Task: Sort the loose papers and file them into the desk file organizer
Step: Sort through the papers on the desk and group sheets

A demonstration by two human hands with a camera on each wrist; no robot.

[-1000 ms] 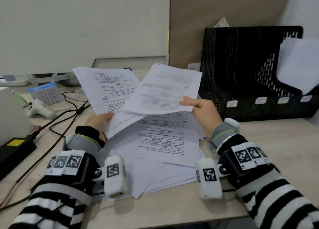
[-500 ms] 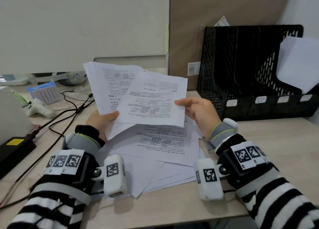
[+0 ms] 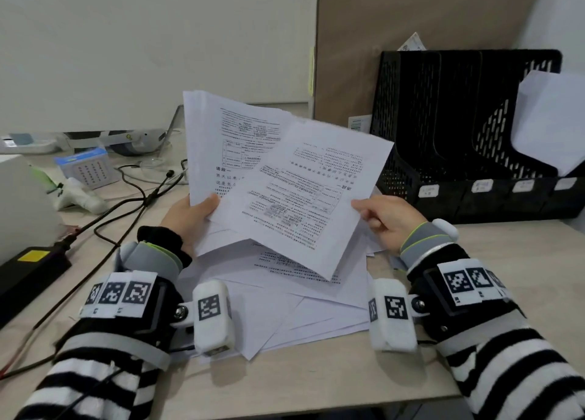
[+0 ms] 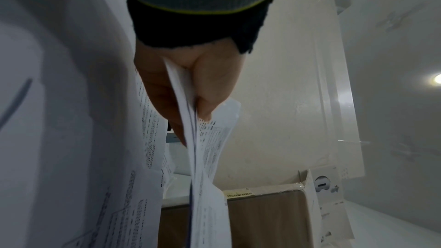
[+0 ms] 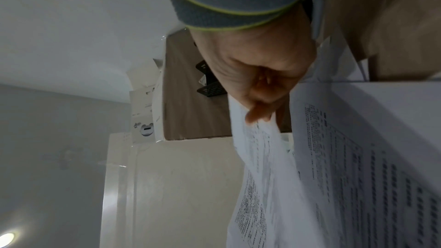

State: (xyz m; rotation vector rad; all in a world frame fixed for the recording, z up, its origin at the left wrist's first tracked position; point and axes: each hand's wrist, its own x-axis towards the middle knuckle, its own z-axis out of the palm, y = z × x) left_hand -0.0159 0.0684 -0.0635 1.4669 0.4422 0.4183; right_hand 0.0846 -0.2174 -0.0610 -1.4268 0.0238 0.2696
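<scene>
My left hand [image 3: 193, 217] grips a sheaf of printed papers [image 3: 228, 141] by the lower edge and holds it upright; thumb and fingers pinch the sheaf [image 4: 190, 139] in the left wrist view. My right hand [image 3: 383, 217] pinches the right edge of a single printed sheet [image 3: 304, 198], which lies tilted across the front of the sheaf. The same sheet [image 5: 257, 157] hangs from my fingers in the right wrist view. More loose papers [image 3: 285, 302] lie scattered on the desk under both hands. The black mesh file organizer [image 3: 411, 128] stands at the back right, with white paper [image 3: 550, 118] in its rightmost slot.
Black cables [image 3: 133, 204] and a power brick [image 3: 28, 267] lie at the left. A small blue-and-white box [image 3: 88, 169] and white items sit at the back left. A brown panel [image 3: 411, 23] rises behind the organizer. The desk's front edge [image 3: 285, 400] runs near me.
The left hand's sheaf has tipped up and shifted right. The right hand has brought its single sheet down and turned it, so it now overlaps the front of the sheaf.
</scene>
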